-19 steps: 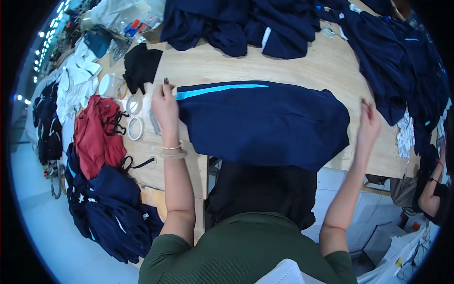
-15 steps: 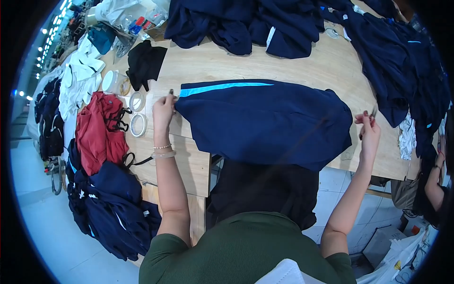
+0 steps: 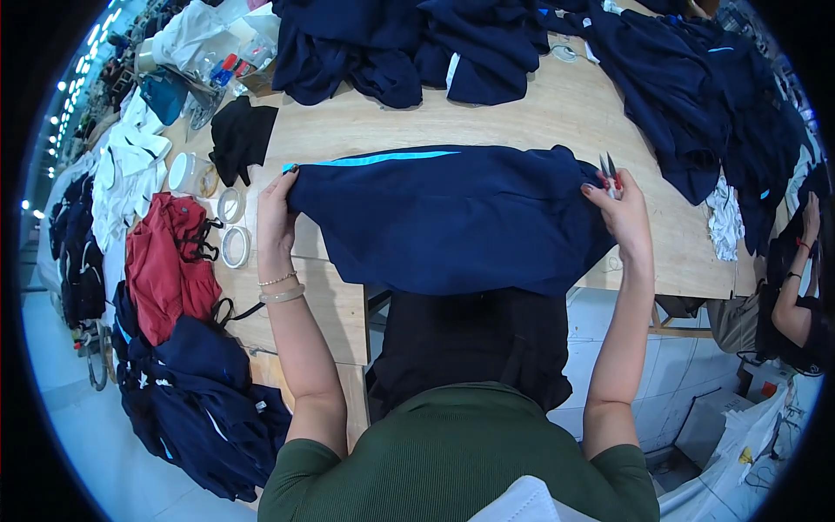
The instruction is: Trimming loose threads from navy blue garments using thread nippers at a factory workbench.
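A navy garment piece [image 3: 461, 217] with a light blue stripe along its far edge lies across the near part of the table, its near side hanging toward my lap. Its far left corner is pinched in my left hand [image 3: 277, 209], fingers closed. At the other end, my right hand [image 3: 630, 216] is closed round small thread snips [image 3: 608, 165], blades pointing up and away. The thumb of that hand rests on the garment's right edge; whether it grips the cloth as well is hard to make out.
Navy garments are heaped at the table's far side [image 3: 348, 52] and right [image 3: 661, 96]. Left are a black cloth [image 3: 241, 135], tape rolls [image 3: 235, 247], a white tub [image 3: 184, 174], a red garment [image 3: 170, 270] and a navy pile [image 3: 204, 418]. Another person's arm [image 3: 793, 296] shows far right.
My right hand has come left from beside the garment to its right edge, with the snips still in it. The garment's right end is drawn up, and the whole view has shifted slightly.
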`<state>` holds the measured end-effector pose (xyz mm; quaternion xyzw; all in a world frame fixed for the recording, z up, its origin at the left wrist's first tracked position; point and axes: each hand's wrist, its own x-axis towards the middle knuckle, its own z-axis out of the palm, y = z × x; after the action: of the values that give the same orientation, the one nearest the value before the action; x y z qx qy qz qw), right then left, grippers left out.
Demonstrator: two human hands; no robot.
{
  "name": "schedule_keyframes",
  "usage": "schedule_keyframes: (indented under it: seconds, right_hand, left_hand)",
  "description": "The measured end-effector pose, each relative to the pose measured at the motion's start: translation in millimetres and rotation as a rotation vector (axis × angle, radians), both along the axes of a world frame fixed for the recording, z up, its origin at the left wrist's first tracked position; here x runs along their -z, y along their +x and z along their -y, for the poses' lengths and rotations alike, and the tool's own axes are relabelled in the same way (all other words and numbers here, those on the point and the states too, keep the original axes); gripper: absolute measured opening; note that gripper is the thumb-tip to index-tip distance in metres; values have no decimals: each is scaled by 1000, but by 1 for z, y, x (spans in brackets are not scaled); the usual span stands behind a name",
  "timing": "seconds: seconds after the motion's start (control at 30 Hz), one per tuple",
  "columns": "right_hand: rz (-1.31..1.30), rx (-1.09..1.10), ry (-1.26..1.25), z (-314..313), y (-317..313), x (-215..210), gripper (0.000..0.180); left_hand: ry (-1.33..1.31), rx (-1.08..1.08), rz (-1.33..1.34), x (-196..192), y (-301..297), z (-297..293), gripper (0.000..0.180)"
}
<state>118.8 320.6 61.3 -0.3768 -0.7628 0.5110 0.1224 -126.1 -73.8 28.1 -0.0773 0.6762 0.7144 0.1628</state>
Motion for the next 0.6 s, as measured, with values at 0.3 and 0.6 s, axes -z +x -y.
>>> schedule_keyframes:
  seconds: [0.3, 0.6]
  right_hand:
    - [-863, 3, -98, -65, 50, -91, 37]
    - [-413, 193, -92, -89, 56, 27, 29]
  left_hand:
    - [94, -201, -630, -98, 2, 15, 22]
    - [98, 78, -221, 47, 27, -21, 20]
